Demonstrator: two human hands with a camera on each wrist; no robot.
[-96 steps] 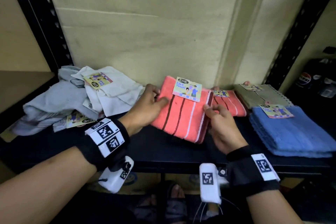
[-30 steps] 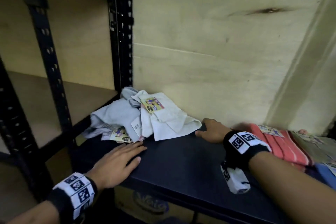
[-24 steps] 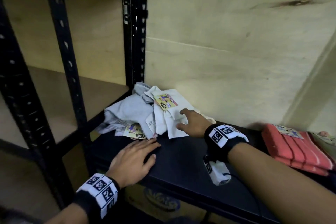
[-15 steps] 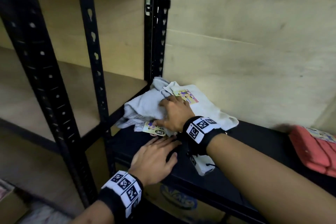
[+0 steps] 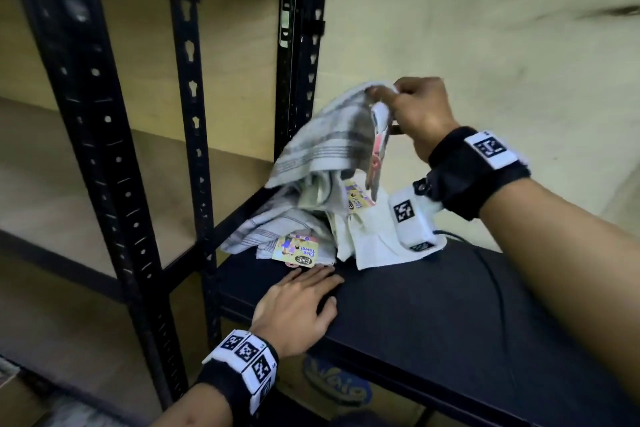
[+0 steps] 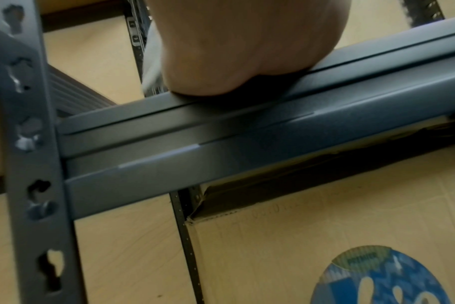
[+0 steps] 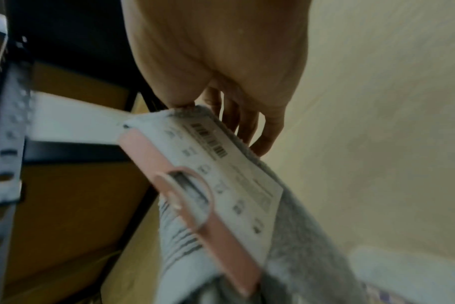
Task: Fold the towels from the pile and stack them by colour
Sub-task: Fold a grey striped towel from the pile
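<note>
On the dark shelf, left end: a loose pile of unfolded towels [image 5: 311, 218] lies against the black rack upright [image 5: 194, 135].
Progress: judged from these views, this is the pick-up step; one towel is being lifted off the pile, and no fold has begun on it.
Done so far: no folded stack shows in any view, so the finished share cannot be told.
Left to do: fold the lifted towel, place it with its colour, then work through the pile.
Right hand [image 5: 415, 114]: raised above the pile, fingers and thumb pinched on the top corner of a grey striped towel [image 5: 329, 142].
Left hand [image 5: 294, 308]: flat and relaxed on the shelf [image 5: 433, 305] front edge, fingers straight, holding nothing, just in front of the pile.
Lifted towel: pale grey with darker woven bands, hanging limp from the pinch, its lower end trailing in the pile; a card tag [image 7: 216, 185] with a barcode and pink hanger strip dangles by the held corner.
Pile: a grey striped towel and a white towel [image 5: 381, 239], crumpled, each with a colourful "Face Towel" label [image 5: 296, 251].
</note>
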